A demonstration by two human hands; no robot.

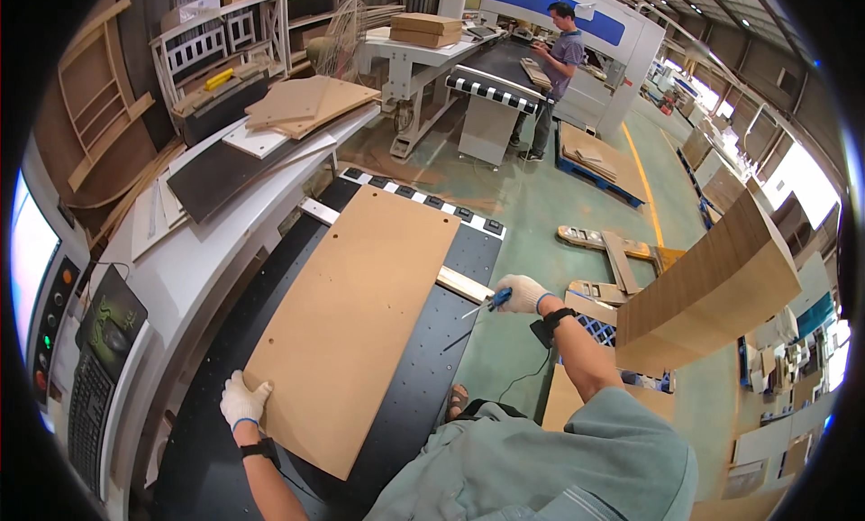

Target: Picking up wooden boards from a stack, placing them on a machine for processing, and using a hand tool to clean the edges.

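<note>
A long light-brown wood panel (360,314) lies on a black table (432,363) in front of me, with small dark holes close to its corners. White-gloved, my left hand (243,401) grips the panel's near left edge, its thumb toward the top face. My right hand (520,294), also gloved, is closed around a blue-handled tool (500,297) with a thin metal shaft; its exact kind is unclear. The shaft points left over the table's right side, apart from the panel. A light-coloured bar (464,285) crosses the table beneath the panel.
To the left stand a white bench (203,260) with stacked boards (311,102), a keyboard (88,426) and a control panel (59,296). On the right are a tall wood stack (707,282) and a yellow pallet jack (662,255). Another person (563,57) works at a far machine.
</note>
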